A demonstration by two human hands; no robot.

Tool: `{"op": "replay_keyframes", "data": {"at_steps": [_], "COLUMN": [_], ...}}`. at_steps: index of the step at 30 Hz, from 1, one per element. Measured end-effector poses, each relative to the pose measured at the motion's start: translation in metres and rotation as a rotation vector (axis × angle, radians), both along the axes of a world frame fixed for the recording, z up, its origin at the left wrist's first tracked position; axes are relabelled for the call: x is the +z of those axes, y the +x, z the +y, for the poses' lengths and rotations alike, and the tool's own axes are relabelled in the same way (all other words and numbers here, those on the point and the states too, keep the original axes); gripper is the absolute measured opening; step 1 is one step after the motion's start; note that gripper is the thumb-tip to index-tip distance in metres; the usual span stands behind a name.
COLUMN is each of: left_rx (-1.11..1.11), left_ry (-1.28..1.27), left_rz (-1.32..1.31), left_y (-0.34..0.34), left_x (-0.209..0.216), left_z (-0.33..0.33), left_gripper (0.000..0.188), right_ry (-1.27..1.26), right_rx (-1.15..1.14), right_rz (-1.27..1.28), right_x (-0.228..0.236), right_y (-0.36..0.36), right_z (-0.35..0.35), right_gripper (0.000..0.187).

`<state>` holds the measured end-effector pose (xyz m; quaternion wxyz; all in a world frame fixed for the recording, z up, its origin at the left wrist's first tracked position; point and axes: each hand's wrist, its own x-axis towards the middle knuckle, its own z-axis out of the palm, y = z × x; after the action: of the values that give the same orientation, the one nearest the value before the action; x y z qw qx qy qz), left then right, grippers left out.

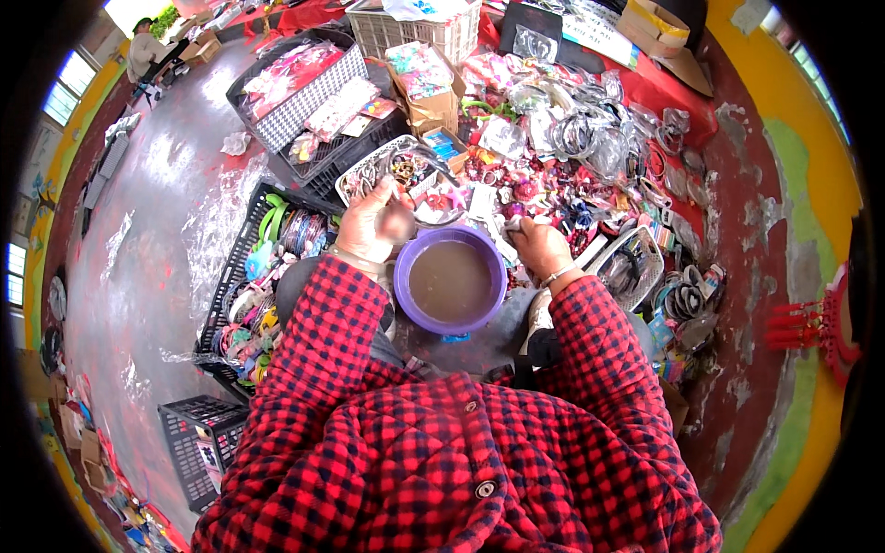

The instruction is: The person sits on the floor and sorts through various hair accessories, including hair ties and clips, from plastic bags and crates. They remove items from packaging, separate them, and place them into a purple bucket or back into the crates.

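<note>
Between my forearms sits a purple basin (403,297) of murky brown water. My left hand (367,226) is raised at its upper left edge, thumb and fingers closed around a small thing blurred beyond telling. Right of the basin, my right hand (544,251) is curled closed. A bit of greyish cloth (513,224) shows at its fingers, most of it hidden by the hand. Just beyond my left hand is a white basket (351,173) of hair bands and small trinkets.
A heap of bagged accessories (590,129) spreads past the basin. A black crate (230,276) of colourful hair bands stands at left, with another black crate (191,441) below it. On the right lies a white basket (656,265). A person (146,51) sits far left.
</note>
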<state>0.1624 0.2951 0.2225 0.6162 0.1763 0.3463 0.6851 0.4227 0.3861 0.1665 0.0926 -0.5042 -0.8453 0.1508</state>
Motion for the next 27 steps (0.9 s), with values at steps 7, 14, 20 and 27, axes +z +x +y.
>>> {"op": "replay_keyframes", "data": {"at_steps": [7, 14, 20, 27], "left_rx": [-0.041, -0.068, -0.146, -0.365], "left_ry": [0.069, 0.199, 0.082, 0.051], "left_rz": [-0.099, 0.181, 0.233, 0.438], "left_y": [0.012, 0.031, 0.065, 0.066], "left_x": [-0.013, -0.048, -0.051, -0.045], "left_z": [0.01, 0.02, 0.011, 0.011], "left_gripper": [0.029, 0.036, 0.041, 0.056], "right_ry": [-0.472, -1.383, -1.207, -1.334], "right_rx": [0.115, -0.061, 0.128, 0.032], "right_rz": [0.591, 1.509, 1.28, 1.157], "right_x": [0.023, 0.03, 0.017, 0.033], "right_y": [-0.002, -0.029, -0.056, -0.042], "right_z": [0.004, -0.023, -0.044, -0.039], "right_gripper": [0.037, 0.037, 0.032, 0.025]}}
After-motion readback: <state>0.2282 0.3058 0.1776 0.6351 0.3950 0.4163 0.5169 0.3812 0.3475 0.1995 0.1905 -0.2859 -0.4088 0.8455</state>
